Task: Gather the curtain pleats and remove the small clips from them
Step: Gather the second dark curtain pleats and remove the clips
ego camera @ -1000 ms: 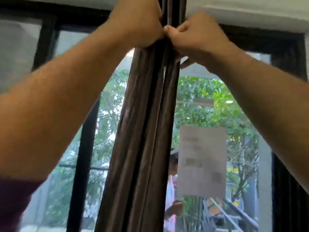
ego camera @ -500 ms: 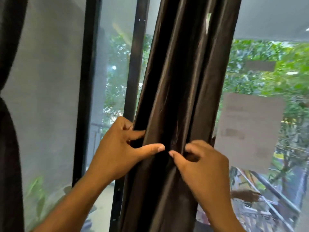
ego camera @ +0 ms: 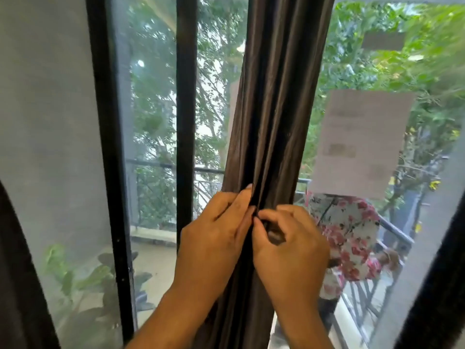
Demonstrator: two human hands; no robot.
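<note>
A dark brown curtain [ego camera: 274, 102] hangs bunched into vertical pleats in front of the window. My left hand [ego camera: 216, 230] presses the pleats from the left, fingers curled onto the folds. My right hand [ego camera: 289, 243] pinches the fabric from the right, thumb and forefinger closed at the central fold where both hands meet. No clip can be made out; the spot between my fingertips is dark and hidden.
Black window frame bars [ego camera: 185, 109] stand left of the curtain. A paper sheet [ego camera: 357, 142] is stuck on the glass at right. Outside, a person in a floral top [ego camera: 349, 238] stands by a railing. More dark curtain hangs at the far left [ego camera: 17, 273] and far right edge.
Both hands came down from the top of the curtain to mid-height. Since half a second ago they have closed together on the central fold, and the right hand now pinches it.
</note>
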